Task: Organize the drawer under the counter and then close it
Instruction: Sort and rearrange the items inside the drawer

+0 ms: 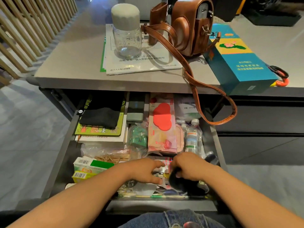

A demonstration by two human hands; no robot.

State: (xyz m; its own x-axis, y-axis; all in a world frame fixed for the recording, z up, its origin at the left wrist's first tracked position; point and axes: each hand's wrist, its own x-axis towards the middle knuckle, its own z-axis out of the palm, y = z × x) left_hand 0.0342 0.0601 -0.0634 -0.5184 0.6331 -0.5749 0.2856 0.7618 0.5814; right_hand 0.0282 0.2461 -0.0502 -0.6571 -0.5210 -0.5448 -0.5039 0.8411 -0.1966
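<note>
A drawer (212,134) stands pulled fully out from under a grey desk (69,63), crammed with small goods, as a person reaches into its near end with both bare hands. The left hand (144,170) lies flat, fingers spread, on loose packets at the drawer's 6 o'clock, its grip open and holding nothing. Just beside it, the right hand (189,167) curls its grip around a dark, soft object (179,181); what that object is cannot be told. At the drawer's 10 o'clock a folded black cloth (100,117) sits on stacked books (100,132), with medicine boxes (88,168) at 8 o'clock. A pink packet with a red heart (162,124) lies at centre, a small clear bottle (192,137) to its 3 o'clock. On the desk above stand a clear jar with a grey cap (126,30) on papers (141,65), a brown leather bag (189,25) whose strap (213,102) dangles over the drawer, and a teal box (236,63) at 2 o'clock.
</note>
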